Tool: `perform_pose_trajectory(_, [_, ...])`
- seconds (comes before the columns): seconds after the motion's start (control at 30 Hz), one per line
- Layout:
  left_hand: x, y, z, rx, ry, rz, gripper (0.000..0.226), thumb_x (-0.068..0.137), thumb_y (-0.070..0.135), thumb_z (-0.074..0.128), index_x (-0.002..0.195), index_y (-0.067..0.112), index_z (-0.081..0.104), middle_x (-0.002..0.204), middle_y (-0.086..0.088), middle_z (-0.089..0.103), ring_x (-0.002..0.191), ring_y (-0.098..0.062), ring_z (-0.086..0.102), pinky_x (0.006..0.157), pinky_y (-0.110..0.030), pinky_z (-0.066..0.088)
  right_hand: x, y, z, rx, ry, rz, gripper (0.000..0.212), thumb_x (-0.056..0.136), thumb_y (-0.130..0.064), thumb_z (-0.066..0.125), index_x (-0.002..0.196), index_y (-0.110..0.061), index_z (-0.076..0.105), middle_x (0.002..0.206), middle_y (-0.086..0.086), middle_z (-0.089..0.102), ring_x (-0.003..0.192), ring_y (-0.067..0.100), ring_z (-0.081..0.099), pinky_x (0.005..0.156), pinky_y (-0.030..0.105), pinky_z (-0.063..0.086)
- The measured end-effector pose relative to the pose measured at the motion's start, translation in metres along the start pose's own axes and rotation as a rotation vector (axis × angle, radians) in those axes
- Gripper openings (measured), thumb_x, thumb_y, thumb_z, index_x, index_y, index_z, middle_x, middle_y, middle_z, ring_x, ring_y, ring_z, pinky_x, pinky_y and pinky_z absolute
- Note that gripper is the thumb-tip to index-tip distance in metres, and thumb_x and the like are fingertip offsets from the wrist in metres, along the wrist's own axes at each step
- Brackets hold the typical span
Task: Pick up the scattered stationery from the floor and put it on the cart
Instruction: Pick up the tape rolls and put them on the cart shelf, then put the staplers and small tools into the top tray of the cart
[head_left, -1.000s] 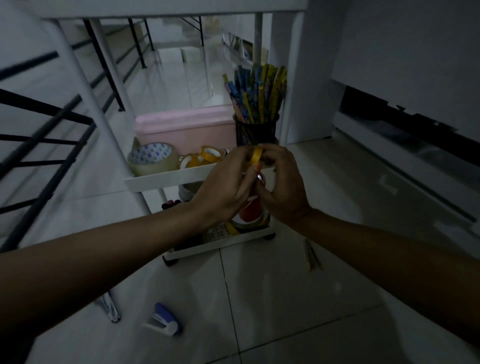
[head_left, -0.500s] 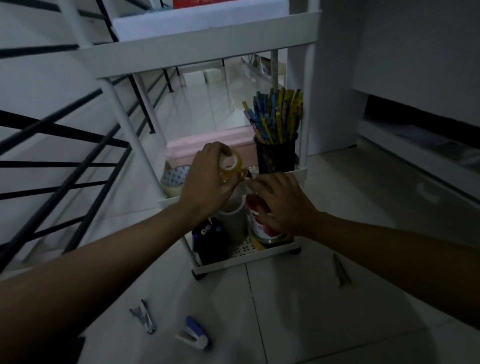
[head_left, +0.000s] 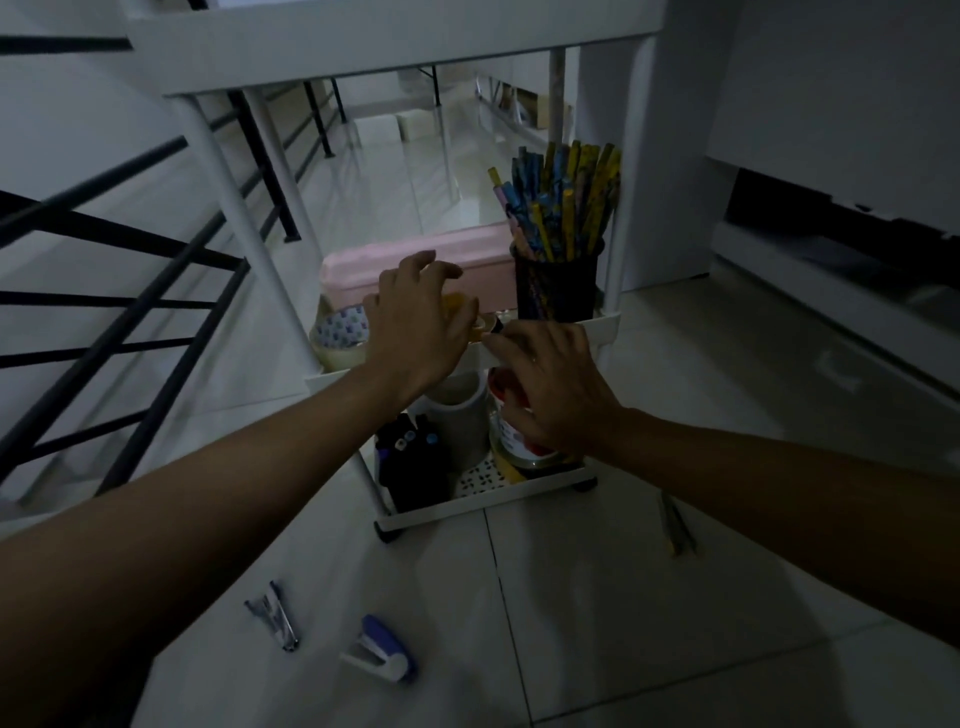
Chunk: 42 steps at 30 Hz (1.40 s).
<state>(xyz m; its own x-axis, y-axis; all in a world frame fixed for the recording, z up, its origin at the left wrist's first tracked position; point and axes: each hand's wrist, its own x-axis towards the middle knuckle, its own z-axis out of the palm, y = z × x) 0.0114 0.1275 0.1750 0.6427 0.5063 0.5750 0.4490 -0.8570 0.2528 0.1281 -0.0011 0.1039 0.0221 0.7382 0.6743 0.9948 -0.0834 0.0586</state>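
My left hand (head_left: 415, 327) sits over the cart's (head_left: 608, 325) middle shelf, its grip curled round a small yellow tape (head_left: 460, 306) that I am setting down there; my right hand (head_left: 550, 384) is at the shelf's front rim with fingers stretched out, and whether it pinches the small dark thing at its fingertips I cannot tell.

The risk, as I judge it, is crowding; the shelf already carries a big roll (head_left: 340, 332), a pink box (head_left: 415, 265) and a pencil cup (head_left: 558, 280), so a tape let go on its edge could roll off the low rim and back to the floor; my right forearm also hangs just above the jars on the bottom shelf and could knock them; the dim light makes small pieces easy to miss.

The tape is a smooth, glossy ring; the box is matte plastic with rounded corners; the cup looks like dark mesh, full of slim patterned pencils; the floor is slick white tile, where a metal stapler (head_left: 275, 616), a blue stapler (head_left: 382, 652) and a thin pen (head_left: 675, 525) wait.
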Motion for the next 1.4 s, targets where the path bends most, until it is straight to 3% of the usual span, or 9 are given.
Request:
perform_pose_trajectory(0.2, [-0.023, 0.022, 0.005, -0.005, -0.009, 0.365, 0.033, 0.087, 0.025, 0.059, 0.118, 0.012, 0.063, 0.13, -0.008, 0.055, 0.118, -0.028, 0.049, 0.089, -0.037, 0.029, -0.017, 0.006, 0.002, 0.051, 0.038, -0.05, 0.05, 0.081, -0.022, 0.059, 0.127, -0.002, 0.055, 0.127, 0.021, 0.052, 0.105, 0.033, 0.051, 0.085, 0.041, 0.04])
perform_pose_trajectory(0.37, [-0.036, 0.04, 0.02, -0.003, -0.08, 0.432, 0.05, 0.088, 0.036, 0.05, 0.129, 0.008, 0.053, 0.131, -0.011, 0.054, 0.119, -0.028, 0.05, 0.094, -0.045, 0.028, -0.054, 0.018, 0.004, 0.032, -0.071, -0.083, 0.044, 0.081, -0.025, 0.062, 0.121, -0.008, 0.056, 0.121, 0.022, 0.054, 0.103, 0.036, 0.051, 0.08, 0.041, 0.041])
perform_pose_trajectory(0.5, [-0.045, 0.051, 0.039, 0.065, -0.143, 0.34, 0.067, 0.084, 0.041, 0.052, 0.139, 0.005, 0.041, 0.139, -0.014, 0.045, 0.126, -0.029, 0.043, 0.101, -0.049, 0.026, -0.097, 0.03, 0.016, 0.007, -0.437, -0.104, 0.042, 0.079, -0.022, 0.064, 0.118, -0.007, 0.057, 0.117, 0.024, 0.056, 0.098, 0.036, 0.048, 0.07, 0.041, 0.043])
perform_pose_trajectory(0.63, [-0.057, 0.059, 0.056, 0.147, -0.14, 0.285, 0.078, 0.079, 0.042, 0.059, 0.143, 0.004, 0.035, 0.144, -0.016, 0.037, 0.133, -0.031, 0.032, 0.104, -0.048, 0.019, -0.148, 0.038, 0.036, -0.088, -1.123, 0.264, 0.076, 0.092, -0.043, 0.053, 0.152, -0.014, 0.016, 0.157, 0.019, 0.008, 0.141, 0.041, 0.018, 0.111, 0.05, 0.023])
perform_pose_trajectory(0.8, [-0.067, 0.071, 0.069, 0.185, -0.127, 0.22, 0.089, 0.077, 0.043, 0.063, 0.147, 0.002, 0.028, 0.151, -0.019, 0.03, 0.142, -0.036, 0.021, 0.106, -0.045, 0.013, -0.192, 0.045, 0.045, -0.126, -1.387, 0.594, 0.081, 0.094, -0.048, 0.048, 0.154, -0.027, -0.002, 0.158, 0.018, -0.014, 0.145, 0.041, 0.005, 0.115, 0.052, 0.022])
perform_pose_trajectory(0.97, [-0.07, 0.074, 0.075, 0.2, -0.15, 0.178, 0.096, 0.079, 0.048, 0.062, 0.151, 0.003, 0.017, 0.155, -0.019, 0.019, 0.145, -0.037, 0.009, 0.107, -0.046, 0.012, -0.205, 0.053, 0.046, 0.0, -1.35, 0.701, 0.069, 0.099, -0.042, 0.04, 0.155, -0.023, 0.004, 0.158, 0.015, -0.02, 0.147, 0.037, 0.003, 0.117, 0.046, 0.023])
perform_pose_trajectory(1.17, [-0.069, 0.073, 0.073, 0.203, -0.167, 0.185, 0.095, 0.08, 0.047, 0.061, 0.151, 0.003, 0.016, 0.157, -0.018, 0.016, 0.146, -0.036, 0.007, 0.107, -0.047, 0.012, -0.198, 0.062, 0.045, 0.095, -1.354, 0.641, 0.068, 0.1, -0.033, 0.046, 0.153, -0.01, 0.011, 0.158, 0.018, 0.009, 0.146, 0.033, 0.012, 0.116, 0.037, 0.023])
perform_pose_trajectory(1.3, [-0.069, 0.073, 0.068, 0.201, -0.195, 0.194, 0.093, 0.08, 0.048, 0.061, 0.151, 0.005, 0.018, 0.157, -0.018, 0.016, 0.146, -0.036, 0.006, 0.108, -0.048, 0.012, -0.19, 0.059, 0.04, 0.168, -1.405, 0.515, 0.043, 0.091, -0.027, 0.061, 0.126, -0.006, 0.046, 0.129, 0.015, 0.045, 0.12, 0.032, 0.043, 0.087, 0.031, 0.04])
perform_pose_trajectory(1.4, [-0.068, 0.071, 0.063, 0.205, -0.215, 0.22, 0.085, 0.081, 0.047, 0.06, 0.148, 0.008, 0.026, 0.156, -0.018, 0.017, 0.146, -0.036, 0.006, 0.108, -0.05, 0.013, -0.19, 0.051, 0.038, 0.287, -1.305, 0.539, 0.024, 0.089, -0.027, 0.063, 0.104, -0.015, 0.048, 0.097, 0.004, 0.043, 0.095, 0.027, 0.047, 0.079, 0.033, 0.041])
